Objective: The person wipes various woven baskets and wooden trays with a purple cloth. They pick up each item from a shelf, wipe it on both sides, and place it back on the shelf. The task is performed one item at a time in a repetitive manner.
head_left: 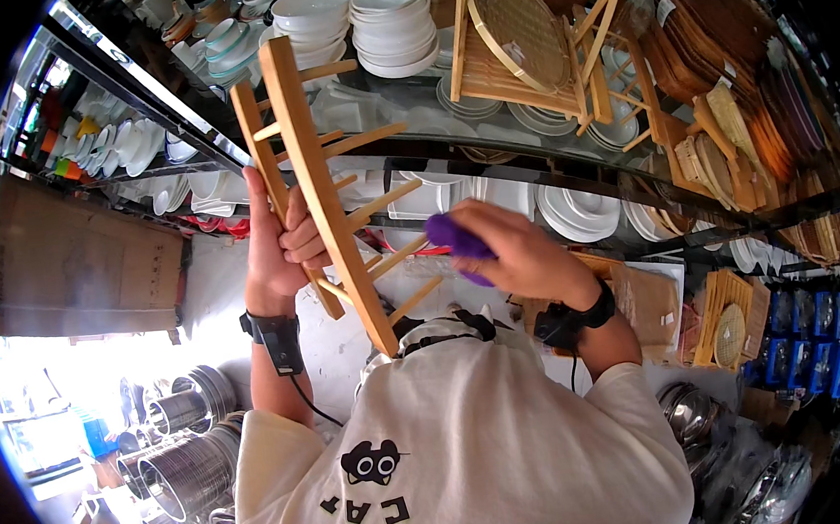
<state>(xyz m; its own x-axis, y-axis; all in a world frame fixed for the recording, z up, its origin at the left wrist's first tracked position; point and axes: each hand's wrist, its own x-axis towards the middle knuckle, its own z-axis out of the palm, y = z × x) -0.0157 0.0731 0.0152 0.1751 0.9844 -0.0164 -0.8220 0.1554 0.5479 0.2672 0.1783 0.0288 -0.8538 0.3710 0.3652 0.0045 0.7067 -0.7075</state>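
shelf: held stacked white bowls at twelve o'clock, slatted wooden stand at one, brown boards at two.

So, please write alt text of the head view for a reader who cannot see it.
A person's left hand holds a wooden rack with pegs, while the right hand holds a purple cloth at one peg's tip. Behind are crowded shelves with stacked white bowls.
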